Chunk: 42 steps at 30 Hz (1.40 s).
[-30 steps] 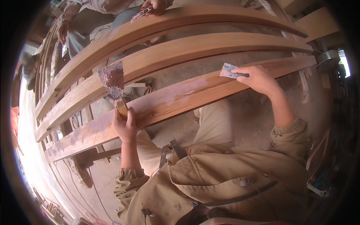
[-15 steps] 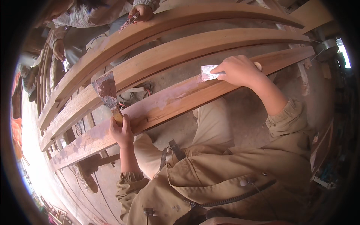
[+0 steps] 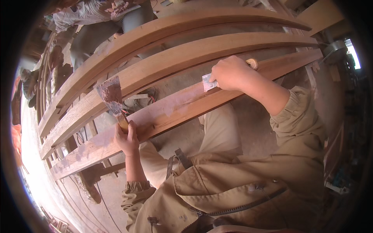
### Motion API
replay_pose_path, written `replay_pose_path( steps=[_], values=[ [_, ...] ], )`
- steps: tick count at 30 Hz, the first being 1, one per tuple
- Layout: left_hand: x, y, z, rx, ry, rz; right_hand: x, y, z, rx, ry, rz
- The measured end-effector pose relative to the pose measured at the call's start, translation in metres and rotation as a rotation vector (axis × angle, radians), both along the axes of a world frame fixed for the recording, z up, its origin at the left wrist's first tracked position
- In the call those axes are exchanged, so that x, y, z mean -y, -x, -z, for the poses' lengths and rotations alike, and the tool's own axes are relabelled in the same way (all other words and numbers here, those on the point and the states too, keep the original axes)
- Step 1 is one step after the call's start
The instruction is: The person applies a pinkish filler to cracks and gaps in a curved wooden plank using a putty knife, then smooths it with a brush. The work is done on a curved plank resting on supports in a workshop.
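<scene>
My left hand (image 3: 127, 138) is closed round the wooden handle of a wide putty knife (image 3: 111, 95), whose blade points up and carries a lump of pinkish filler (image 3: 110, 93). In my right hand (image 3: 235, 73) is a second putty knife (image 3: 209, 83); its blade lies against the top face of the nearest wooden beam (image 3: 182, 106), and the handle's round end shows behind the hand. Pinkish filler is smeared along this beam from its middle toward the left end. My left hand is at the beam's near side.
Two more curved wooden beams, a middle one (image 3: 178, 50) and a far one (image 3: 171, 27), run alongside. Across them is another person (image 3: 97, 31) holding filler-covered material. Cables and a small pale object (image 3: 136, 97) lie below, between the beams. A metal can (image 3: 336, 48) hangs near the right end.
My right hand has shifted slightly left and tilted its putty knife more steeply. My left hand barely moves. The other person's hand has moved left and up, away from the far beam.
</scene>
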<state>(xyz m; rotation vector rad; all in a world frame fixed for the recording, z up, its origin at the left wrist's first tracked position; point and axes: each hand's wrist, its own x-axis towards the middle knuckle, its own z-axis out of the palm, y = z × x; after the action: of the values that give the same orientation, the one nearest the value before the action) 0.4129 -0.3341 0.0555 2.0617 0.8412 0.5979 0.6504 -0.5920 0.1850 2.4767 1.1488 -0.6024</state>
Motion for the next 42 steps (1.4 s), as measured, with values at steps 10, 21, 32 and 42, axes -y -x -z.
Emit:
replay_pose_path(
  steps=[10, 21, 32, 42],
  values=[
    [0.0, 0.001, 0.001, 0.024, -0.025, 0.009, 0.069, 0.019, 0.006, -0.07, -0.332, 0.314],
    [-0.003, 0.001, 0.002, -0.003, -0.043, -0.003, 0.087, 0.069, 0.038, -0.122, -0.367, 0.411],
    [0.0, 0.0, 0.0, 0.031, -0.026, 0.024, 0.05, 0.073, 0.03, -0.208, -0.412, 0.594],
    [-0.004, 0.001, 0.004, 0.0, -0.067, 0.039, 0.052, 0.05, 0.033, -0.245, -0.483, 0.603]
  ],
)
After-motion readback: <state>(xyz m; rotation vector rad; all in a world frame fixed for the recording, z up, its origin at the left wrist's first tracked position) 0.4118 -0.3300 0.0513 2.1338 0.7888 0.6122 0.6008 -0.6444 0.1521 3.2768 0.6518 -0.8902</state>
